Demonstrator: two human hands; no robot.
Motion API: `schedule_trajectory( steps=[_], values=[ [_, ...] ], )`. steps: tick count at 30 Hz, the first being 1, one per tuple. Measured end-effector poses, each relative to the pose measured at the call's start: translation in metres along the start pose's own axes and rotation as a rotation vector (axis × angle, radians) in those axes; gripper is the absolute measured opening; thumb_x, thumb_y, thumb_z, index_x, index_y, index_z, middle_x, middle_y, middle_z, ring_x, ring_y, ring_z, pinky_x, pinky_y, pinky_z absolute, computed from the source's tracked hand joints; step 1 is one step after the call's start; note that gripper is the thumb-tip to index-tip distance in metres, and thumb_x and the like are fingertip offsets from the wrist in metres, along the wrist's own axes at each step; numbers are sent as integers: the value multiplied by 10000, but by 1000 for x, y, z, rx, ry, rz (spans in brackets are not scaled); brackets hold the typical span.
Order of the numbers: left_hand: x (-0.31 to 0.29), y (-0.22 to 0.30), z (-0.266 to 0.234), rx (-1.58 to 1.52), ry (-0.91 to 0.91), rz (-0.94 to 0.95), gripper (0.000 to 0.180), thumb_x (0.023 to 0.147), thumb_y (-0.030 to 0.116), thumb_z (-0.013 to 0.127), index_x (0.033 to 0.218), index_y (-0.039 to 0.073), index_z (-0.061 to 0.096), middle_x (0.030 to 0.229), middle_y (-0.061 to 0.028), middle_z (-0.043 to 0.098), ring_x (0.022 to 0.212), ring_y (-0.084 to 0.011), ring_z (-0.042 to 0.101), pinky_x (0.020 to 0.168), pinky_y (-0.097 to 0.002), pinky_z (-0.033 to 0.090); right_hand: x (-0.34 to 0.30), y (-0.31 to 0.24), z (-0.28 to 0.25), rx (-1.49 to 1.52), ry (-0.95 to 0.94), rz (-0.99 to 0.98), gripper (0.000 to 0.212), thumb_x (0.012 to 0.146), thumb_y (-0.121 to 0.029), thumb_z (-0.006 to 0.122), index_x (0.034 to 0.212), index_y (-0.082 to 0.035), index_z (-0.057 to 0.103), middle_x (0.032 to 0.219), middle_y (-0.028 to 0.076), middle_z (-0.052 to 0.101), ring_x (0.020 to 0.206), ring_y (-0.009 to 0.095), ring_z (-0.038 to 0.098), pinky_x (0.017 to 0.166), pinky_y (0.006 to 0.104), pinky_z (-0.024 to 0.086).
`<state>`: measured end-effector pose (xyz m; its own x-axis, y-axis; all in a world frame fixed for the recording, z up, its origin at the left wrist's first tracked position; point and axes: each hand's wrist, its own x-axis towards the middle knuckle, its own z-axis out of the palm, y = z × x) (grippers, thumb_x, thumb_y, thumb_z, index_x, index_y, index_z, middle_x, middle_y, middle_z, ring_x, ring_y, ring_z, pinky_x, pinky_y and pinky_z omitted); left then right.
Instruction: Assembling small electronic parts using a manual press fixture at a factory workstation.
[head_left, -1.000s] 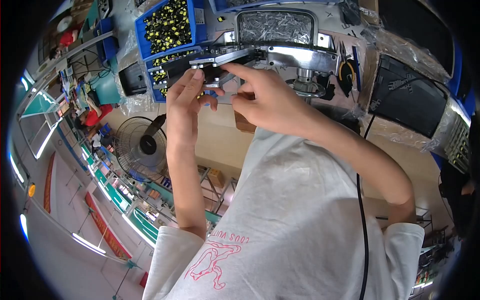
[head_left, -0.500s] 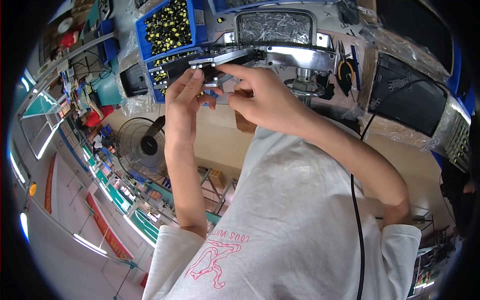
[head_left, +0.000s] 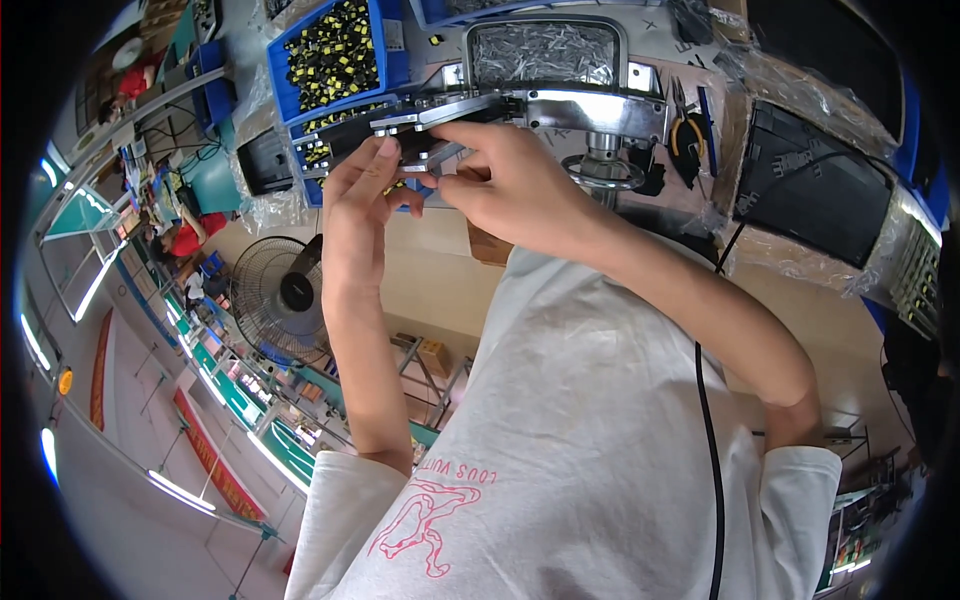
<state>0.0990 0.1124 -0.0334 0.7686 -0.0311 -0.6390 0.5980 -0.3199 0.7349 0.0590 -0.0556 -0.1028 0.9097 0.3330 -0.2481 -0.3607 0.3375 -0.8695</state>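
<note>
The one head view looks steeply down (a wide fisheye, bending toward its dark rim), close above the shirt [head_left: 600, 400], with left hand [head_left: 358, 205], right hand [head_left: 520, 190] and surface [head_left: 655, 45] beyond.

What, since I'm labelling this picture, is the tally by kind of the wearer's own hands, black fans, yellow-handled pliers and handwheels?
Hands: 2
Fan: 1
Pliers: 1
Handwheel: 1
Total: 5

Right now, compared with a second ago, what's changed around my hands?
Your right hand has shifted slightly left, nearer your left hand. No grip visibly taken or released. The left hand stays at the metal fixture; the pliers and blue bin stayed put.
</note>
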Motion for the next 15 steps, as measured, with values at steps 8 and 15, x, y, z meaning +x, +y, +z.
schedule_trajectory(
  steps=[8,15],
  values=[
    [3,-4,-5,-5,-22,-4,289,1037,277,577,1034,1,665,937,-60,679,823,-178,670,638,-293,456,-3,1,0,47,54,-9,465,891,-50,607,1334,90,582,629,62,634,568,47,476,530,280,386],
    [3,-2,-5,-6,-19,-3,280,1039,267,574,1028,1,662,933,-63,676,825,-175,673,639,-293,458,-3,6,4,-186,73,-138,434,886,-51,596,1299,84,604,621,124,653,518,115,572,506,334,426]
  ],
)
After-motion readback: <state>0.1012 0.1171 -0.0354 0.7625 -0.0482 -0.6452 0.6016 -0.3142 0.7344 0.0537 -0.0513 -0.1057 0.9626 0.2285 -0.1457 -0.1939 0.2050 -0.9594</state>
